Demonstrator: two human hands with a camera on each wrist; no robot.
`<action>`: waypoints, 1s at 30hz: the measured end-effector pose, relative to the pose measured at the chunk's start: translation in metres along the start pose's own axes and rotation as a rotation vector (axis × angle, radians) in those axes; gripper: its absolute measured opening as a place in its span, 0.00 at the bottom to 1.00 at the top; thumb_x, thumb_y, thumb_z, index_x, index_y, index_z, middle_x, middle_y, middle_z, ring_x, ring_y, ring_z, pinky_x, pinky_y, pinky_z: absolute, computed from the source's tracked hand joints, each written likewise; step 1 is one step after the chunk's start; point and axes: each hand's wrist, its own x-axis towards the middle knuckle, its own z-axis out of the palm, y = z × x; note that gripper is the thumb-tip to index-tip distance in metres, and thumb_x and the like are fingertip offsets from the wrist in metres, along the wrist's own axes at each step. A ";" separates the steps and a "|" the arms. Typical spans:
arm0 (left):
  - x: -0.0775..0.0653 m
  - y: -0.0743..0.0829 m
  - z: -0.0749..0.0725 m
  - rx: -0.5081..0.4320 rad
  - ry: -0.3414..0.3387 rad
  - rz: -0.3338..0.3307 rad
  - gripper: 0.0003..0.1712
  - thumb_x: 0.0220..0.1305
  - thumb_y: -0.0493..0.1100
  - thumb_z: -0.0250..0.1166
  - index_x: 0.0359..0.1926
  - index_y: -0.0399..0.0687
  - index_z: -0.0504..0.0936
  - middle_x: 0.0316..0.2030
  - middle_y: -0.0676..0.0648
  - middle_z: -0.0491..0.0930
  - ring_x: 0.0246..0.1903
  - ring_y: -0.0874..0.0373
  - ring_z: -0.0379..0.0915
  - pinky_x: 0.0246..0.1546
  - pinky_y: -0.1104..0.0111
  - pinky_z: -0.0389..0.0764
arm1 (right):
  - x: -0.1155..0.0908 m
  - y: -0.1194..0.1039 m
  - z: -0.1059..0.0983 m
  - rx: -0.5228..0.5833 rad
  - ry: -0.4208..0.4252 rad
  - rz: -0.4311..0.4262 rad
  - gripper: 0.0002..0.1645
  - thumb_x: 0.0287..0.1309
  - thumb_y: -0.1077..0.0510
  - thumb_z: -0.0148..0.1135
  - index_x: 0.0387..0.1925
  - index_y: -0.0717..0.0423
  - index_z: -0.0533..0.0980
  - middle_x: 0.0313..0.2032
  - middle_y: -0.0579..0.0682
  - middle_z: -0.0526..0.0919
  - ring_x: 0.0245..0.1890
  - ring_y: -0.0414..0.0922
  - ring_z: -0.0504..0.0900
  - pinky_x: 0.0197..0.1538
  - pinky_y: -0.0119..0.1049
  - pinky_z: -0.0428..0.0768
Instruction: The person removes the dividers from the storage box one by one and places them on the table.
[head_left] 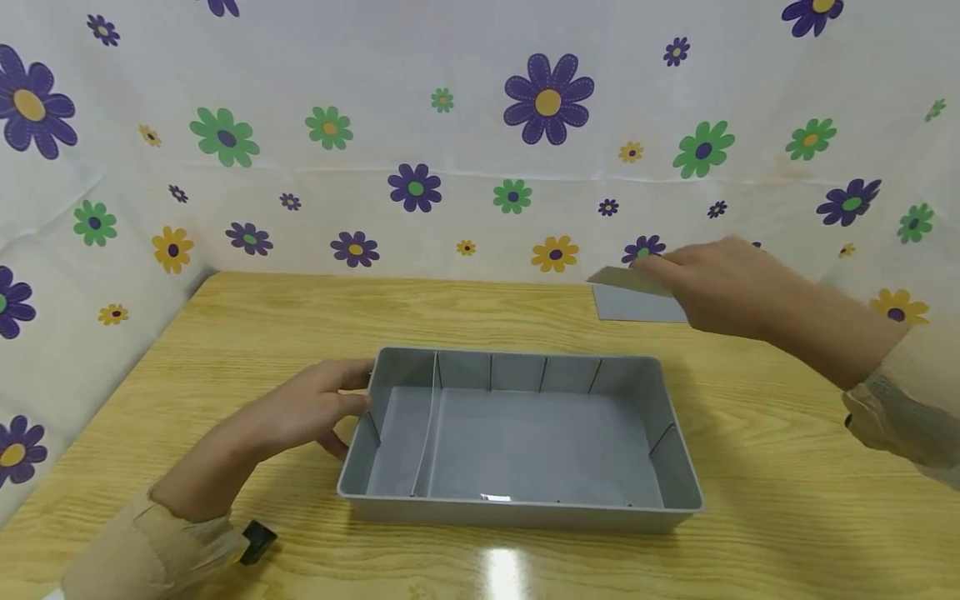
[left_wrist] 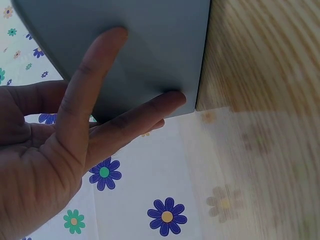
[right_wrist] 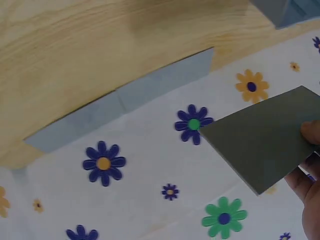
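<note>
A grey plastic organizer box (head_left: 540,442) lies on the wooden table, one thin divider (head_left: 427,433) standing across it near its left end. My left hand (head_left: 315,408) rests against the box's left end, its fingers and thumb extended. In the left wrist view, the fingertips (left_wrist: 172,100) press on the outer wall (left_wrist: 160,50). Up at the right, my right hand (head_left: 738,287) pinches a thin, flat grey divider panel (right_wrist: 265,137) between thumb and fingers, raised above the table's back edge.
More flat grey panels (right_wrist: 165,77) lie on the table by the back edge, end to end in the right wrist view. A white flowered cloth (head_left: 450,142) hangs behind and at the left of the wooden table (head_left: 300,308).
</note>
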 end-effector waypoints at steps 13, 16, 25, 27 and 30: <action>-0.001 0.001 -0.001 0.006 -0.015 0.006 0.27 0.67 0.37 0.45 0.67 0.42 0.58 0.61 0.36 0.63 0.49 0.41 0.69 0.26 0.55 0.82 | -0.087 0.030 0.085 0.015 -0.125 0.100 0.13 0.47 0.69 0.57 0.34 0.53 0.67 0.18 0.42 0.64 0.14 0.40 0.60 0.15 0.33 0.63; 0.000 0.001 0.000 0.008 -0.012 0.006 0.27 0.66 0.36 0.45 0.67 0.42 0.58 0.61 0.35 0.63 0.48 0.41 0.69 0.26 0.55 0.82 | -0.102 0.028 0.097 0.023 -0.151 0.087 0.14 0.48 0.69 0.59 0.37 0.55 0.68 0.23 0.45 0.71 0.15 0.39 0.64 0.16 0.34 0.69; -0.001 0.000 -0.001 -0.002 -0.021 0.004 0.28 0.67 0.37 0.46 0.68 0.41 0.55 0.62 0.34 0.61 0.49 0.41 0.69 0.26 0.56 0.82 | -0.130 0.033 0.109 0.276 -0.253 0.137 0.20 0.47 0.60 0.67 0.46 0.50 0.76 0.41 0.49 0.78 0.37 0.48 0.78 0.39 0.44 0.81; -0.001 0.000 -0.002 -0.005 -0.022 0.009 0.29 0.67 0.38 0.46 0.68 0.41 0.55 0.62 0.33 0.60 0.49 0.41 0.69 0.26 0.56 0.82 | -0.134 0.037 0.112 0.295 -0.240 0.147 0.23 0.45 0.60 0.68 0.48 0.51 0.77 0.43 0.51 0.78 0.40 0.50 0.78 0.40 0.46 0.81; -0.001 0.000 -0.002 -0.006 -0.027 0.013 0.29 0.68 0.38 0.46 0.68 0.41 0.54 0.63 0.33 0.59 0.50 0.41 0.68 0.26 0.56 0.82 | -0.136 0.042 0.117 0.295 -0.190 0.155 0.23 0.42 0.62 0.70 0.45 0.52 0.78 0.41 0.52 0.79 0.38 0.51 0.78 0.39 0.46 0.81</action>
